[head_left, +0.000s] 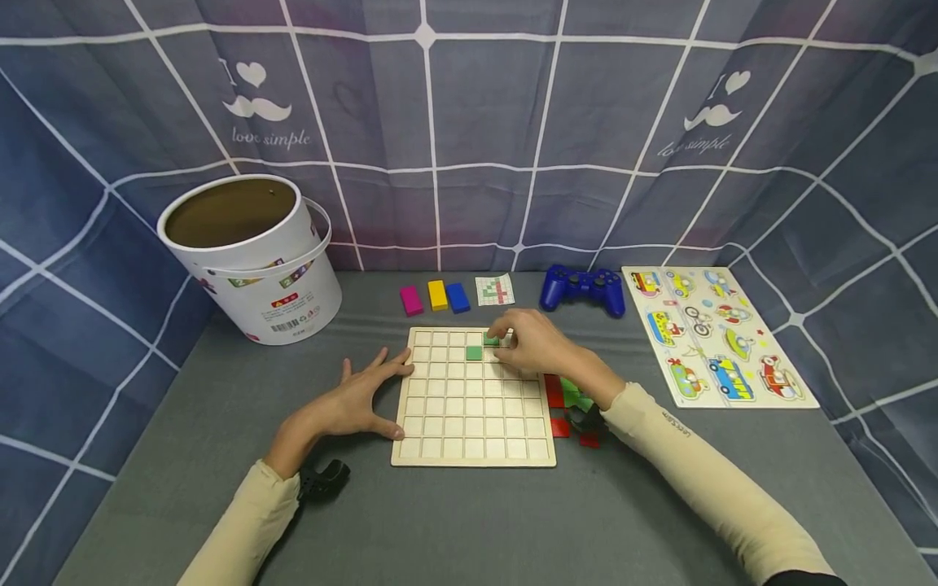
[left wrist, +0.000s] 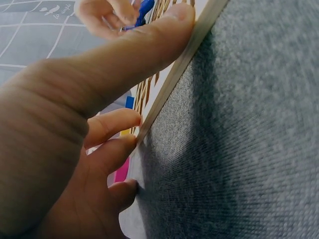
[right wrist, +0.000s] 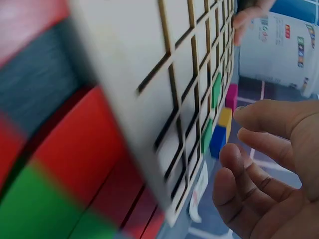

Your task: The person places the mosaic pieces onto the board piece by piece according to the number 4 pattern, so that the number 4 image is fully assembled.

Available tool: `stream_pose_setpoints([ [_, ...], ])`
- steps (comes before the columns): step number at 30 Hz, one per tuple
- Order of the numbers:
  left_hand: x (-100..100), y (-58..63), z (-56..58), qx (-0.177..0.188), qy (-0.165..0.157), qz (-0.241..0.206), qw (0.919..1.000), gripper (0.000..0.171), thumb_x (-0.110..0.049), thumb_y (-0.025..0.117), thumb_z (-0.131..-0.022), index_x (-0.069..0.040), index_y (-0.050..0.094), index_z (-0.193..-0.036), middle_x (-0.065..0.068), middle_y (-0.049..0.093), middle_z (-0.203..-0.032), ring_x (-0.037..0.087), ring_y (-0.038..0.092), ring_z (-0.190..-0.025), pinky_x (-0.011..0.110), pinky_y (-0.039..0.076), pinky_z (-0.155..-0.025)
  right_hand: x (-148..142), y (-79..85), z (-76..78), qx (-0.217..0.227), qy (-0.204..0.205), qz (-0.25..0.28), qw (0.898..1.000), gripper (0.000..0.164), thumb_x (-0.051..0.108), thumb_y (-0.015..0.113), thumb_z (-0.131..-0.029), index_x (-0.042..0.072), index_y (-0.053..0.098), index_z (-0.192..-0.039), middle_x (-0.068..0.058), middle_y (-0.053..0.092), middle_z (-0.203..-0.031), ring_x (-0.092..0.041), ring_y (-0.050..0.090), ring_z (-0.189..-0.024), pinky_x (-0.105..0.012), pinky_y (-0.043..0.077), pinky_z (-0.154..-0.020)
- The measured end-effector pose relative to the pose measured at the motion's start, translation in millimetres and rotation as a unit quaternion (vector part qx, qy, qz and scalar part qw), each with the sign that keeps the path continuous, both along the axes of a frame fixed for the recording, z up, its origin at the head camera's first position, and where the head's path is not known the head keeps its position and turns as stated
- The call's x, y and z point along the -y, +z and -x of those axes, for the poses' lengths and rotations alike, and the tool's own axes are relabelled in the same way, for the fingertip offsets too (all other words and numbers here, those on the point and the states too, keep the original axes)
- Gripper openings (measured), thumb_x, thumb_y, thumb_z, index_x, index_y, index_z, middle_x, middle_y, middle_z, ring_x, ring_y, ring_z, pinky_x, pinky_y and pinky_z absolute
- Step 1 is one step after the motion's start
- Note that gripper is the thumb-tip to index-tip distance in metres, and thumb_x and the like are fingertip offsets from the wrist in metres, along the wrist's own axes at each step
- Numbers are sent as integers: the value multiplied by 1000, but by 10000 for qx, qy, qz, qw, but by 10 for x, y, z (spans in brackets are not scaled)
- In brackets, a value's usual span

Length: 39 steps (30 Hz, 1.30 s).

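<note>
A pale wooden grid board (head_left: 469,407) lies on the grey table. Two green square tiles sit in cells toward its far side, one tile (head_left: 474,353) in plain sight and the other tile (head_left: 490,339) partly covered by fingers. My left hand (head_left: 352,404) spreads at the board's left edge, its thumb (left wrist: 164,32) and fingertips touching the rim. Over the far right part of the board hovers my right hand (head_left: 538,342), fingers loosely bent. In the right wrist view nothing shows between the thumb and fingers. Red tiles (head_left: 554,392) and green tiles (head_left: 575,395) lie beside the board's right edge, partly under the right wrist.
Behind the board are pink (head_left: 412,300), yellow (head_left: 437,295) and blue blocks (head_left: 458,298), a small pattern card (head_left: 495,290) and a blue game controller (head_left: 583,290). White buckets (head_left: 293,301) stand at back left. A vehicle picture board (head_left: 718,338) lies at right.
</note>
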State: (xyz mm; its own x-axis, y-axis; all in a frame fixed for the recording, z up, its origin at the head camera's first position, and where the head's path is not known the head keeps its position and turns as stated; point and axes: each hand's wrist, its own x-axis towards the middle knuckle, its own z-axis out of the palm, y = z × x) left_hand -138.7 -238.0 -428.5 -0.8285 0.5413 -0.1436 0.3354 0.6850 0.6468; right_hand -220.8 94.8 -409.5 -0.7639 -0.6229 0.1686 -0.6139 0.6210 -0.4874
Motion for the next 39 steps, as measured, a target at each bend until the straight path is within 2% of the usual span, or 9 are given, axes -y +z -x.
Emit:
stream_pose_setpoints([
  [5, 24, 28, 5, -32, 30, 11, 10000, 104, -37, 93, -67, -13, 40, -153, 4, 15, -167, 38, 1, -151, 76, -17, -101, -309, 41, -88, -128, -205, 62, 9997, 21, 12, 78, -83, 6, 77, -104, -6, 68, -89, -7, 57, -64, -32, 48, -61],
  [11, 39, 21, -9, -23, 39, 0, 10000, 104, -39, 93, -66, -12, 41, -152, 4, 15, -167, 38, 1, -151, 76, -17, -101, -652, 47, -245, -137, -487, -113, 9987, 21, 11, 79, -82, 8, 77, -103, -3, 65, -82, -9, 53, -64, -33, 44, -60],
  [20, 34, 27, -9, 8, 39, -19, 10000, 102, -38, 93, -67, -13, 41, -152, 3, 14, -167, 37, -1, -151, 75, -19, -101, -1089, -33, -486, -25, -694, -85, 9975, 27, 2, 80, -77, 8, 76, -103, -2, 69, -92, -7, 55, -64, -30, 45, -59],
  [25, 42, 22, -30, 30, 27, -37, 10000, 102, -38, 93, -67, -13, 41, -152, 4, 14, -167, 37, -1, -151, 75, -18, -102, -1221, -84, -564, -5, -723, 50, 9974, 32, -3, 81, -72, 6, 76, -102, -3, 70, -91, -6, 57, -63, -27, 46, -58],
  [32, 34, -23, -49, -27, 8, -114, 9999, 100, -39, 93, -67, -12, 43, -150, 6, 15, -167, 39, 0, -151, 76, -18, -100, -1287, -168, -588, 32, -687, 92, 9976, 33, -5, 80, -71, 7, 75, -102, 1, 69, -89, -9, 57, -64, -26, 45, -55],
  [39, 12, -23, -30, -30, -17, -56, 10000, 100, -39, 92, -68, -12, 42, -151, 5, 14, -167, 38, 0, -151, 75, -18, -102, -1342, -205, -593, -102, -771, 100, 9969, 31, 3, 86, -71, 7, 76, -100, 0, 69, -90, -10, 57, -62, -25, 46, -55],
])
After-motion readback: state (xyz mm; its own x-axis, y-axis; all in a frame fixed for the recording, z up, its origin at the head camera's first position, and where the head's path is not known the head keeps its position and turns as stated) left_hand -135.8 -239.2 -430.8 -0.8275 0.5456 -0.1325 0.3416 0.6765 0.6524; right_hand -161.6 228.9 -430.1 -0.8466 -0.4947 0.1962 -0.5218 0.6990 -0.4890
